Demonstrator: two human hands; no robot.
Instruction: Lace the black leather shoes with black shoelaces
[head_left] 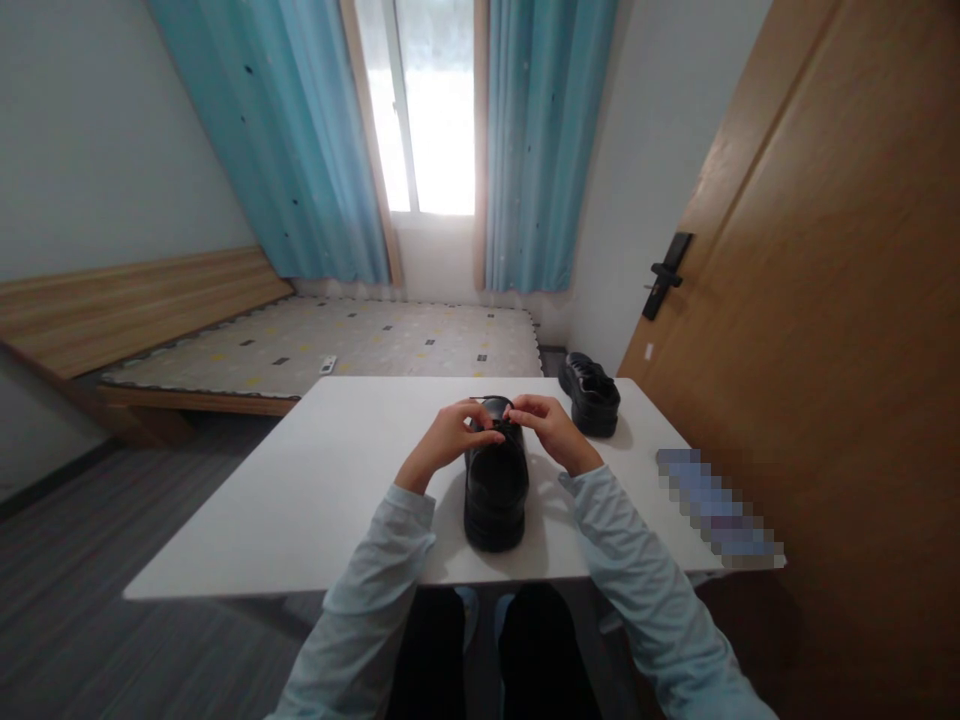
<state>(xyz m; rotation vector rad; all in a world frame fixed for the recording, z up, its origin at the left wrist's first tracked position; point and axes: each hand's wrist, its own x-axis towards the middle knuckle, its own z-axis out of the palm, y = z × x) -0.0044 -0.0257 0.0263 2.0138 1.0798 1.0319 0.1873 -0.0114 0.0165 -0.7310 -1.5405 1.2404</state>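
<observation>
A white table (300, 500) stands in a small room with grey plank flooring, a low wooden bed (225, 350) under a patterned cover, teal curtains (540, 150) framing a bright window (427, 110), and a wooden door (825, 300) with a black handle on the right. A black shoe (495, 490) sits on the table near its front edge, between the person's forearms. Its long axis runs straight away from the person, rounded toe nearest the body and heel opening toward the window. The left hand (448, 440) and right hand (551, 428) meet over its lace area, fingers pinched narrow on the laces. A second black shoe (591, 393) rests near the table's far right corner, well apart.
</observation>
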